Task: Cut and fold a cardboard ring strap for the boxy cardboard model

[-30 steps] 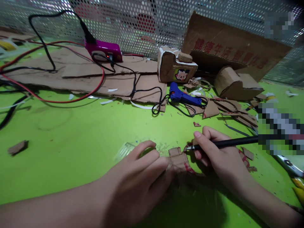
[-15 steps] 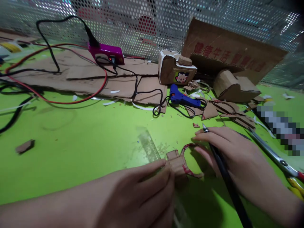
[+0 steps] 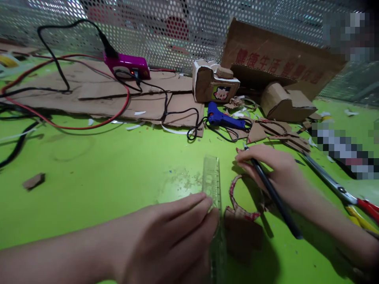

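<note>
My left hand [image 3: 174, 232] is closed, fingertips pinching a clear plastic ruler [image 3: 211, 173] that points away from me along the green tabletop. In my right hand [image 3: 278, 169] is a slim black pen-like tool [image 3: 274, 197], its pointed tip forward past the fingers; I cannot make out whether it is a pen or a craft knife. Between the hands lies a small cardboard piece [image 3: 242, 232] with a curved, red-marked ring part [image 3: 233, 193]. It sits just right of the ruler, below my right fingers. Shadow darkens its near part.
A blue glue gun [image 3: 226, 118] lies beyond my hands among cardboard scraps [image 3: 256, 132]. Behind it stand a cardboard camera model [image 3: 204, 83] and another cardboard form [image 3: 286, 104]. Scissors [image 3: 342, 190] lie at right. A purple device [image 3: 127, 65] with cables is at back left.
The ruler has turned to point more straight ahead. The cardboard piece has left my left fingertips and now lies right of the ruler, turned. My right hand has shifted slightly forward.
</note>
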Demonstrator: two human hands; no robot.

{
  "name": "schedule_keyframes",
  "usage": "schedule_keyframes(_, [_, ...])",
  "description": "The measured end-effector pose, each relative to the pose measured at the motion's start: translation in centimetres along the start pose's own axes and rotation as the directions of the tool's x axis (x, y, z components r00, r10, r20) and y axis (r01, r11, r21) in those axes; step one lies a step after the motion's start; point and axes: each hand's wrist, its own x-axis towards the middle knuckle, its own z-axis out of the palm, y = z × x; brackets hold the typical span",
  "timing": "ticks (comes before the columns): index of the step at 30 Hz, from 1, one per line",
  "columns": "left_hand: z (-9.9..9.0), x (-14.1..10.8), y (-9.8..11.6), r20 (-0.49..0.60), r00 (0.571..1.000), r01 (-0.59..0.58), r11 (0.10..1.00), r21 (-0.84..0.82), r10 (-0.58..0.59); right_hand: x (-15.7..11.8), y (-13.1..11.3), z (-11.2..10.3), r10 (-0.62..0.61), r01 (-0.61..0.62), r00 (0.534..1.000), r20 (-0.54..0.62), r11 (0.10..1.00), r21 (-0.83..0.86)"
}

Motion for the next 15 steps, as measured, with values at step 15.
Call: schedule_keyframes(15, [1.5, 0.2, -0.1, 0.11, 0.932, -0.363, 0.892, 0.271, 0.346, -0.3, -0.1, 1.3, -0.041, 0.037, 0.999, 0.017, 0.984, 0.173])
